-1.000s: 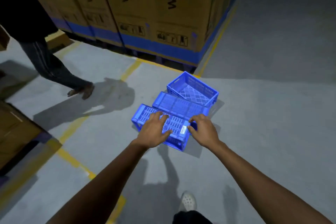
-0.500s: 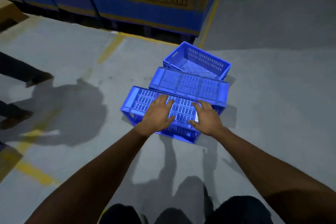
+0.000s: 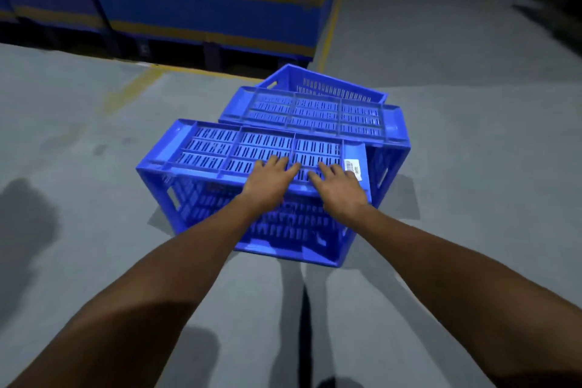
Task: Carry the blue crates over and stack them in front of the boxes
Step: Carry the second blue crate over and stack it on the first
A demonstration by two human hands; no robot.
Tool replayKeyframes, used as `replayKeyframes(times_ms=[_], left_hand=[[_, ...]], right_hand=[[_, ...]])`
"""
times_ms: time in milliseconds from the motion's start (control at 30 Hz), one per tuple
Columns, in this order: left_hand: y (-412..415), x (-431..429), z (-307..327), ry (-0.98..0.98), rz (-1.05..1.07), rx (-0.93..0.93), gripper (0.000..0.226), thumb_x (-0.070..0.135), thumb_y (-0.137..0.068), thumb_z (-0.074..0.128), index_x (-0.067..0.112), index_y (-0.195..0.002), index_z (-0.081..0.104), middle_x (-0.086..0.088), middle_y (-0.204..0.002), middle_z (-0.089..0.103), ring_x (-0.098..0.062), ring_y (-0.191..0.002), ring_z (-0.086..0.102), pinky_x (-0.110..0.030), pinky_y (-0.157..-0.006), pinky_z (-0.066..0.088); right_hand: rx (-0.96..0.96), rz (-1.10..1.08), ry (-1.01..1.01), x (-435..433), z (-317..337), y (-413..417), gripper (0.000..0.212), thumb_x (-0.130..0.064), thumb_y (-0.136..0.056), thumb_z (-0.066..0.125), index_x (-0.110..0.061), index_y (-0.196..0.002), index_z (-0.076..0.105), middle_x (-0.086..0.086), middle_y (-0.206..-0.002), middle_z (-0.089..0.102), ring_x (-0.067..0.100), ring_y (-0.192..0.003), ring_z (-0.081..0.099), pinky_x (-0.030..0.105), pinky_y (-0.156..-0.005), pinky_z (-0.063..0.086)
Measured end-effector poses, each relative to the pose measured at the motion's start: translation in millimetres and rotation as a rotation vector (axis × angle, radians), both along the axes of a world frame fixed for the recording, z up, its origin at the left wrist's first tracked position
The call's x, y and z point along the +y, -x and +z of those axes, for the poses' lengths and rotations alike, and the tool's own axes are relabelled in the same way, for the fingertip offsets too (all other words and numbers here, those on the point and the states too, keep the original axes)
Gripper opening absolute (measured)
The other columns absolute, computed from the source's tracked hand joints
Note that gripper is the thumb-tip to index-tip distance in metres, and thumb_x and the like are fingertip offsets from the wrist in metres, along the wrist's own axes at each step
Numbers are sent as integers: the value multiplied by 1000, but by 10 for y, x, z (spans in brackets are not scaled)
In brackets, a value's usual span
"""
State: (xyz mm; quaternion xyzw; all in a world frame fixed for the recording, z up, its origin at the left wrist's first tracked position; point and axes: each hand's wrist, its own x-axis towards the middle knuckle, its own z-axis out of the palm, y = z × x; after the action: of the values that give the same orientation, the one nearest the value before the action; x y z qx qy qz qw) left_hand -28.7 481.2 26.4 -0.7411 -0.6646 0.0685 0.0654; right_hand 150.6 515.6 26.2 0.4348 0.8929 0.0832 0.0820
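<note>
Three blue slotted crates sit on the grey floor in front of the cardboard boxes (image 3: 204, 3). The nearest crate (image 3: 220, 148) is upside down, with a white barcode label (image 3: 354, 168) at its right end. My left hand (image 3: 267, 181) and my right hand (image 3: 338, 187) lie flat on its upturned bottom near the front edge, fingers spread, close together. A second upside-down crate (image 3: 315, 113) touches it from behind. Behind that, an upright crate (image 3: 330, 88) shows only its far wall and rim.
The boxes stand on dark pallets (image 3: 214, 53) with a blue band along their base. A yellow floor line (image 3: 330, 31) runs past their right corner, another along their front. Grey concrete lies to the left and right of the crates.
The view has dropped closer to the crates, which now look larger. My hands have slid nearer each other on the nearest crate. The person walking at the left is out of view.
</note>
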Motion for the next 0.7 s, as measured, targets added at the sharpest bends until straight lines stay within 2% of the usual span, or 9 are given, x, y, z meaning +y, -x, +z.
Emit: replayKeyframes(times_ms=[133,200,267,400,500,533,600,667,700], left_hand=[[96,55,373,-6,-5,-18,72,2,-93,50,23,-153,17,-16,-152,28,-36,-137,29,-54,-103,31],[126,-1,670,52,-5,-56,70,0,-94,46,25,-153,20,-15,-153,31,-34,-137,32,-55,-105,29],[150,-78,1039,90,-1,-111,67,2,-93,46,28,-151,26,-12,-151,35,-32,-136,35,-52,-102,30],[173,-104,1998,113,16,-221,70,3,-82,55,34,-143,41,0,-139,51,-26,-129,46,-48,-96,32],[142,-92,2867,117,33,-245,60,6,-80,54,34,-133,51,5,-134,56,-22,-127,47,-51,-102,27],[127,-108,3134,75,58,-239,58,7,-79,56,34,-131,53,4,-135,55,-22,-131,43,-55,-107,21],[46,-178,3641,-99,210,-302,61,8,-75,62,28,-132,51,-2,-147,41,-26,-144,23,-65,-111,3],[-155,-277,4079,-353,527,-575,71,4,-71,62,23,-137,44,-10,-156,23,-32,-147,7,-62,-113,0],[-256,-301,4345,-477,717,-779,71,2,-73,60,20,-139,40,-13,-157,19,-35,-146,9,-58,-114,5]], right_hand=[[27,13,-17,-4,431,116,58,1,-87,59,-12,-138,35,19,-150,31,43,-127,39,54,-90,46],[30,32,8,-60,734,147,53,1,-89,56,-11,-137,37,16,-143,40,41,-119,46,50,-76,46],[38,55,24,-118,1141,152,50,-3,-90,54,-13,-137,37,13,-131,48,39,-109,51,47,-66,39],[64,100,28,-176,2197,150,43,-6,-88,52,-15,-129,43,10,-112,60,37,-93,62,42,-61,37],[98,77,47,-195,3090,120,32,-9,-87,52,-17,-119,48,11,-108,65,37,-95,64,40,-64,36],[108,68,49,-203,3388,117,31,-9,-87,51,-16,-118,48,11,-108,66,37,-96,64,40,-64,35],[123,33,60,-221,4006,130,32,-8,-86,51,-16,-117,49,13,-107,66,38,-97,63,40,-65,36],[151,-1,57,-263,4566,163,31,-6,-85,50,-15,-115,50,13,-108,67,38,-98,63,40,-68,41],[171,-16,57,-288,4854,176,31,-6,-84,50,-15,-114,51,13,-109,67,38,-99,63,40,-71,43]])
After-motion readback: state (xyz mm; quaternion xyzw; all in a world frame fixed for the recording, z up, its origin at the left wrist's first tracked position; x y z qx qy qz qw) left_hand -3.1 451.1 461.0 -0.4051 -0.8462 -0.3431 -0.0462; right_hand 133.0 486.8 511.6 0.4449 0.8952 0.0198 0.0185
